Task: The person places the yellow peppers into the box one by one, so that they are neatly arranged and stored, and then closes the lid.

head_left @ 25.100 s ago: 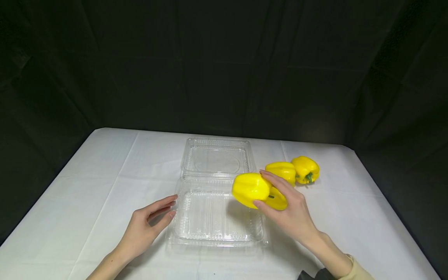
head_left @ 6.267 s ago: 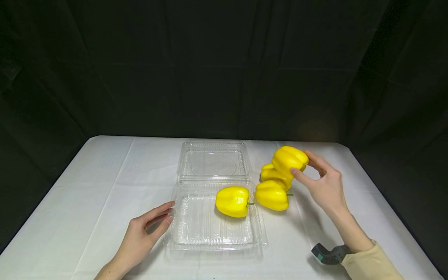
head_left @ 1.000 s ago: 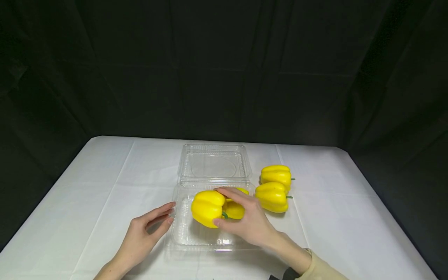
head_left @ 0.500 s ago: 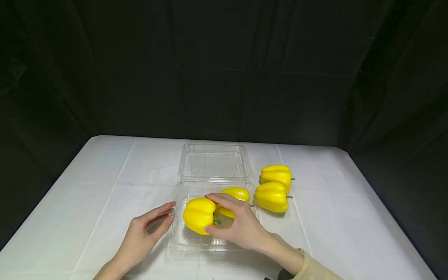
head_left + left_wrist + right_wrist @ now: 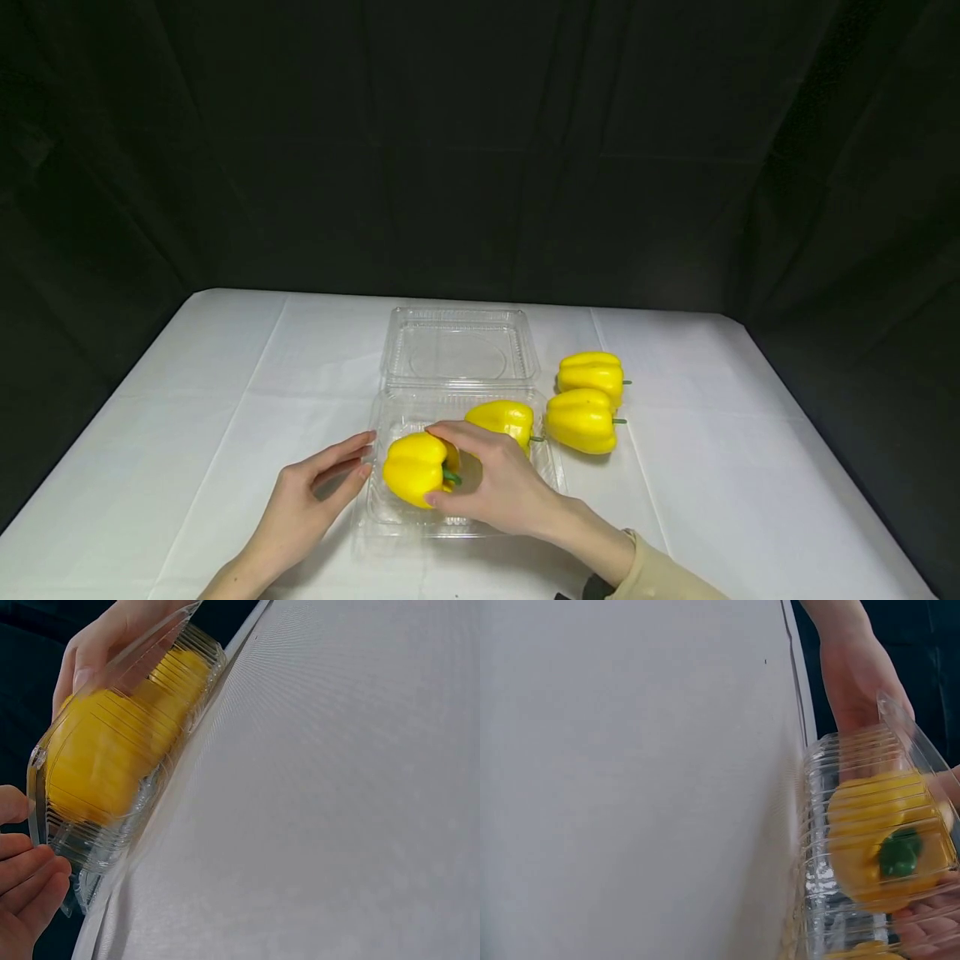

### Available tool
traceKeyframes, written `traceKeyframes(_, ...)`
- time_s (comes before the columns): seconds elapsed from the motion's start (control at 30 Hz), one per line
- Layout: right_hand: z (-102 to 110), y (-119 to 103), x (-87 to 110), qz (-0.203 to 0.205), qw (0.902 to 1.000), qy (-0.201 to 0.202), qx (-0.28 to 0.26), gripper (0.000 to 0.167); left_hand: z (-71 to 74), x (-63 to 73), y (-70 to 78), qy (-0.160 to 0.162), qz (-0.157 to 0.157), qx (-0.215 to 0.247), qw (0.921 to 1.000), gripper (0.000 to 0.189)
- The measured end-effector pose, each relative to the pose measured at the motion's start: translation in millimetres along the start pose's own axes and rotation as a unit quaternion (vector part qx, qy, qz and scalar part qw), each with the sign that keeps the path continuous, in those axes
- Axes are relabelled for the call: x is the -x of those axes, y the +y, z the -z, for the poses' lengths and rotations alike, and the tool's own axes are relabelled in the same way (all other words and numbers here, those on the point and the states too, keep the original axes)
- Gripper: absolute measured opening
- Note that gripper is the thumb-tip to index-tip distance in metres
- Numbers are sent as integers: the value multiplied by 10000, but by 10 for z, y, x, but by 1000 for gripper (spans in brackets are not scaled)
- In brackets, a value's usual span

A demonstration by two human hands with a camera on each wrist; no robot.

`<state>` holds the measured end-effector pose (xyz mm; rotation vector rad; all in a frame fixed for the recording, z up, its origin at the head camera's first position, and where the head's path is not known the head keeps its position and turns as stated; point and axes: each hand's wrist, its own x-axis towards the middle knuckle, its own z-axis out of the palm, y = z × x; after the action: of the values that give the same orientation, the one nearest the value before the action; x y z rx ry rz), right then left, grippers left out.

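Observation:
My right hand (image 5: 501,483) grips a yellow bell pepper (image 5: 414,468) with a green stem, thumb on the near side and fingers over the far side. That pepper is down inside the left half of a clear plastic clamshell container (image 5: 555,475). Behind my right hand, a second yellow bell pepper (image 5: 501,415) lies in the container's right half, partly hidden. My left hand (image 5: 303,496) rests its fingertips and thumb against the container's left rim. Through the clear wall in the right wrist view, the gripped pepper's green stem (image 5: 900,853) shows.
The container's lid (image 5: 459,357) lies folded back flat behind the base. Two more yellow bell peppers, a farther one (image 5: 588,373) and a nearer one (image 5: 579,421), lie to the right of the container on the white tablecloth (image 5: 750,467). A black curtain (image 5: 480,150) hangs behind.
Over the last second my right hand moved the pepper left and down into the container. Earlier it lifted this pepper from the right-hand group. My left hand stayed at the rim.

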<state>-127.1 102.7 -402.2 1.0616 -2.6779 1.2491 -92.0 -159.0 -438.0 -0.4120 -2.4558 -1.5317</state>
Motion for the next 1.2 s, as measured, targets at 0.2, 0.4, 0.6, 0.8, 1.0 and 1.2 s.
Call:
traceKeyframes(0.2, -17, -9, 3, -259, 9993, -252, 37, 69, 4, -3, 7, 5, -6, 26, 10000, 37)
traceKeyframes(0.4, -26, -6, -11, -206, 9993, -253, 169, 69, 3, -7, 5, 15, -49, -19, 10000, 37)
traceKeyframes(0.6, -35, 1, -26, -126, 9997, -62, 198, 66, 3, -5, 9, 21, -58, 22, 10000, 37)
traceKeyframes(0.8, -38, 2, -48, -37, 9995, 190, 235, 66, 10, -1, 12, -29, 27, 49, 10000, 37)
traceKeyframes(1.0, -46, 6, -73, -23, 9994, 269, 219, 64, 14, 6, 18, -47, 81, 63, 9999, 37)
traceKeyframes(1.2, -61, 11, -92, -38, 9990, 389, 235, 62, 14, 9, 22, -35, 105, 94, 9999, 37)
